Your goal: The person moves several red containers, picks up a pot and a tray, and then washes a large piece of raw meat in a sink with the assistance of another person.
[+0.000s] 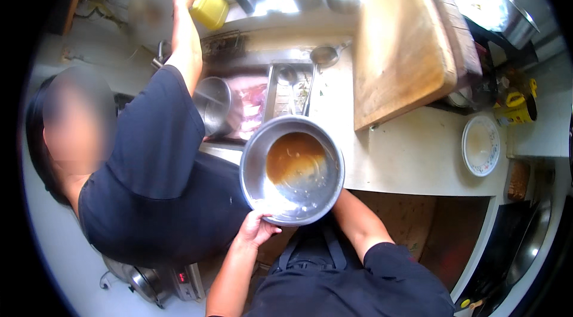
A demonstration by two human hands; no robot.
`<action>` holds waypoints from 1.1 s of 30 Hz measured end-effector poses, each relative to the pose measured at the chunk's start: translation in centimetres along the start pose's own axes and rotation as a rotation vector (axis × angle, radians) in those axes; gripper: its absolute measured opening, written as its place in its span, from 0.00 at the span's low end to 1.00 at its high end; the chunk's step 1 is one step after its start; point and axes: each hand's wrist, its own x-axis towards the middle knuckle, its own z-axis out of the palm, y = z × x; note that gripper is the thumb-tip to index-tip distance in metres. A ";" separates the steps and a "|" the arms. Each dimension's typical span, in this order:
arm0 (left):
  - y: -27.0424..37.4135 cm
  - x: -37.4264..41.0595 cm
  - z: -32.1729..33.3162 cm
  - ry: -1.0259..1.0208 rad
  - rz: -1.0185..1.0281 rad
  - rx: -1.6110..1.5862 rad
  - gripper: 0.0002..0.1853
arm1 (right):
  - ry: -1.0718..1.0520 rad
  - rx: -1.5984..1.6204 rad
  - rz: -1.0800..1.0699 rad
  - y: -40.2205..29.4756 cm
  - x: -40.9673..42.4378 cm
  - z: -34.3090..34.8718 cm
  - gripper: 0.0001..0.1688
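Observation:
A round stainless steel pot [329, 174] is held tilted before my body, with a little brown liquid [297, 151] pooled inside. At its lower left rim my left hand [259, 229] grips the edge with thumb and fingers. My right forearm reaches behind the pot's lower right side; the right hand itself is hidden by the pot. Just beyond the pot, a metal tray [271, 93] in the sink area holds a ladle [287, 76]. A strainer [324, 55] lies to the right of that tray.
Close on my left a person [156, 138] in dark clothes reaches toward a yellow jug [209, 5]. A metal container [214, 104] stands in the sink. Large wooden boards [403, 48] lean at the right, near a white bowl [481, 146] on the counter.

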 end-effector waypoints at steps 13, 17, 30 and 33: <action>3.5 -0.2 -0.8 0.204 0.225 -0.065 0.16 | -0.872 0.082 0.720 8.1 -0.1 -12.8 0.24; 4.3 0.3 -1.4 0.213 0.227 -0.070 0.15 | -1.164 -0.039 0.883 7.6 0.3 -10.2 0.32; 6.8 -0.8 -4.6 0.191 0.224 -0.052 0.16 | -0.986 0.192 0.714 7.1 -2.4 1.3 0.23; 7.1 -1.1 -5.3 0.188 0.214 -0.058 0.16 | -0.852 0.260 0.605 8.1 -2.0 4.1 0.21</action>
